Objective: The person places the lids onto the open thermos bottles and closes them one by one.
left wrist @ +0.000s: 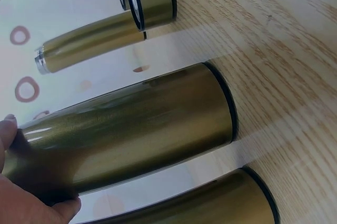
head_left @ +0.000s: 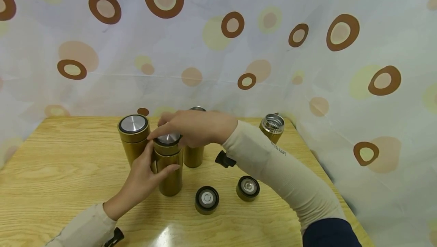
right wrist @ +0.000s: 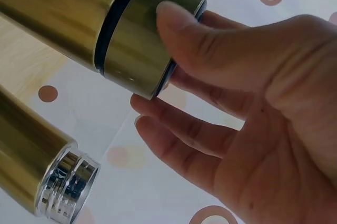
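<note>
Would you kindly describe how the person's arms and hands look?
The left hand and right hand are bare. Cream sleeves start at both wrists, the right bearing small dark lettering and meeting a navy sleeve higher up. A black piece juts out near each wrist.

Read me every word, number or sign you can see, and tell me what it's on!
Cream sleeve on the right arm: small dark lettering, turned nearly upside down, too small and blurred to read surely.
Gold bottles: no writing that I can see.
Two loose lids: none either.
Patterned backdrop: just circles and spots, no words.
</note>
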### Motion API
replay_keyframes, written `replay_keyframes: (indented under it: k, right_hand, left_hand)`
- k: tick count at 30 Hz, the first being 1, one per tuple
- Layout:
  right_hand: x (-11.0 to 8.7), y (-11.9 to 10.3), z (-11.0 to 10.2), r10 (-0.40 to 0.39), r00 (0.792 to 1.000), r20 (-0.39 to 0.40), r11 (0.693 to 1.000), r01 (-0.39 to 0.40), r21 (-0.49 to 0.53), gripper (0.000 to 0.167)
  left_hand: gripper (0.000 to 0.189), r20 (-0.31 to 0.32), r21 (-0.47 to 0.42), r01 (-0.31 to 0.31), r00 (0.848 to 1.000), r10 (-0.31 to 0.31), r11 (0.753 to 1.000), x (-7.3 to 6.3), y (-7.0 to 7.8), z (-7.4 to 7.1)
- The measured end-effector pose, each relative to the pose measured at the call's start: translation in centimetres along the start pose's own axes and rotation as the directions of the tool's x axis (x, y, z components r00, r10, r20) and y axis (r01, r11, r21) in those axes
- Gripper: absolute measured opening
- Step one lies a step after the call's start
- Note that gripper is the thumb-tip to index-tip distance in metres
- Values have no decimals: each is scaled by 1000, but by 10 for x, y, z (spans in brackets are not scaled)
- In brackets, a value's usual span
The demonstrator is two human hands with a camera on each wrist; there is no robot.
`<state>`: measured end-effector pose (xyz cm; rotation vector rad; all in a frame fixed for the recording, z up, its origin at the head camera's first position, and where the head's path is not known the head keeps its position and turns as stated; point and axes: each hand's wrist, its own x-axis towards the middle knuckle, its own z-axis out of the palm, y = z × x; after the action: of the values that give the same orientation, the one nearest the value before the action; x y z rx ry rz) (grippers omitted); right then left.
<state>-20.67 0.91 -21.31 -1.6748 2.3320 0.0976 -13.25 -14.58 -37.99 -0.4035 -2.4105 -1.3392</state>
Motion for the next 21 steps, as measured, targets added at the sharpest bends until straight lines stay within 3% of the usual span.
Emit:
replay_keyframes:
  k: [14,21]
  right_hand:
    - [3,-2,6,93,993,-72,992,-99,-84,58]
    - [8,-3,15,181,968,-173,980,-192,-50,57]
  left_hand:
    - [74,-5,-11,-21,1000,21,1000,1,-1,0]
    - [64,-23,20,-16,1000,17,1000,-1,-2,0]
